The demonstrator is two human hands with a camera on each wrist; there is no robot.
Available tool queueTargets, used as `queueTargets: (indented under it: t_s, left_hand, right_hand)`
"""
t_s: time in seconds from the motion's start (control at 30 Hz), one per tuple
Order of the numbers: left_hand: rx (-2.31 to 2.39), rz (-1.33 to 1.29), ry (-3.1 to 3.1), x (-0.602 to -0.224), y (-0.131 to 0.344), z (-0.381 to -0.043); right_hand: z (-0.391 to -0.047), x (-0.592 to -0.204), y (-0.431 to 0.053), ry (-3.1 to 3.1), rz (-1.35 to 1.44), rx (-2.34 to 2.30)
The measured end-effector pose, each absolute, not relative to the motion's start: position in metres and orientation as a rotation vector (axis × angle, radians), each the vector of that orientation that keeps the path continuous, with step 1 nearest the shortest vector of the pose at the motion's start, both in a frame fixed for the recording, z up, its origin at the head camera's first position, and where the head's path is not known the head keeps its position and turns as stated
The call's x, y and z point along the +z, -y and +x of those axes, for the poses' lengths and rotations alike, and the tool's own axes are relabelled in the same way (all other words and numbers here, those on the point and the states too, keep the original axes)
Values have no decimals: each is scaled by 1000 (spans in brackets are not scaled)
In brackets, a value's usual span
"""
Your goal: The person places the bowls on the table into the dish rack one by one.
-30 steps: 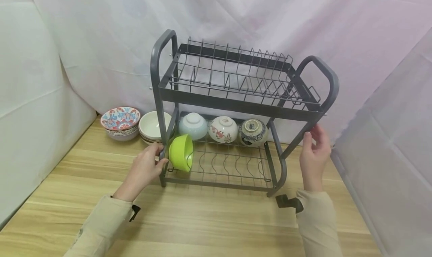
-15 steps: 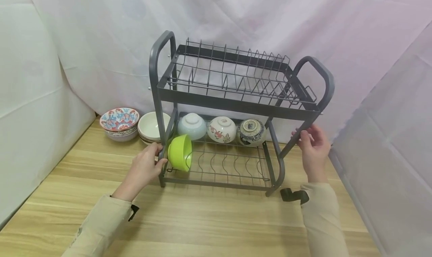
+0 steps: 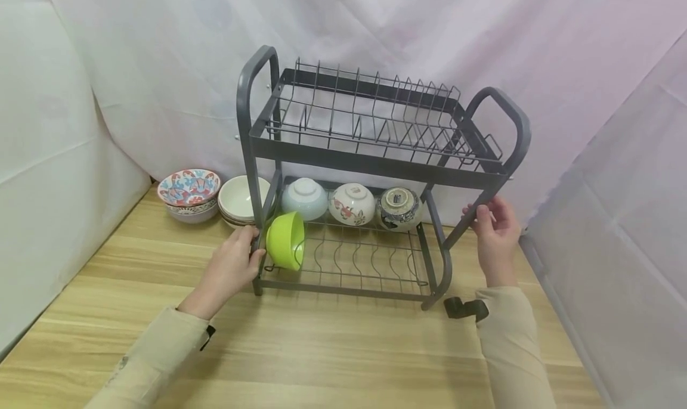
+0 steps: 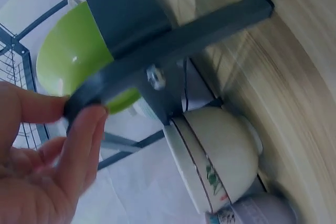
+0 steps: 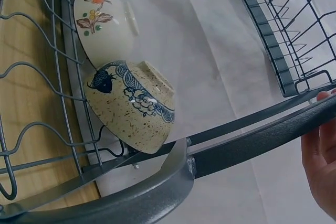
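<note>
A dark grey two-tier dish rack [image 3: 376, 169] stands on the wooden table. My left hand [image 3: 228, 269] pinches its left front post low down, thumb and fingertips on the bar in the left wrist view. On the other side, my right hand [image 3: 498, 236] holds the right post, with fingers passing behind it. A lime green bowl [image 3: 284, 241] leans on its side at the lower tier's left end. Behind it, a pale blue bowl [image 3: 304, 199], a white floral bowl [image 3: 351, 205] and a speckled blue-patterned bowl [image 5: 131, 106] sit upside down in a row.
Left of the rack are stacked patterned bowls [image 3: 189, 188] and stacked white bowls [image 3: 238, 199], right against its post. The upper tier [image 3: 370, 108] has wire dividers. White cloth [image 3: 376, 15] hangs behind and along both sides.
The right hand has moved in around the right post, its fingers now behind the bar. The rack's right side has shifted slightly left in view. The left hand keeps its hold.
</note>
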State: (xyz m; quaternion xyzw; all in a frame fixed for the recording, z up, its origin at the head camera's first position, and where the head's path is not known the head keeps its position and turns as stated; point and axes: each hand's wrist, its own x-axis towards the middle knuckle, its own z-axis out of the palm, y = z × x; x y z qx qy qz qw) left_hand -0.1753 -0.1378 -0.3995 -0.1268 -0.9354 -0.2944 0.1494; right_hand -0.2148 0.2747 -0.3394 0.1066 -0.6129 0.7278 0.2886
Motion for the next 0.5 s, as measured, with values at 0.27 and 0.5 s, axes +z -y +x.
queueTargets:
  t_s: [0.27, 0.5]
  left_hand:
    - [-1037, -213, 2611, -390, 166, -192]
    - [-784, 107, 2715, -400, 201, -244]
  right_hand:
    - [-215, -342, -276, 1634, 302, 1952]
    - [-217, -342, -275, 1609, 332, 1960]
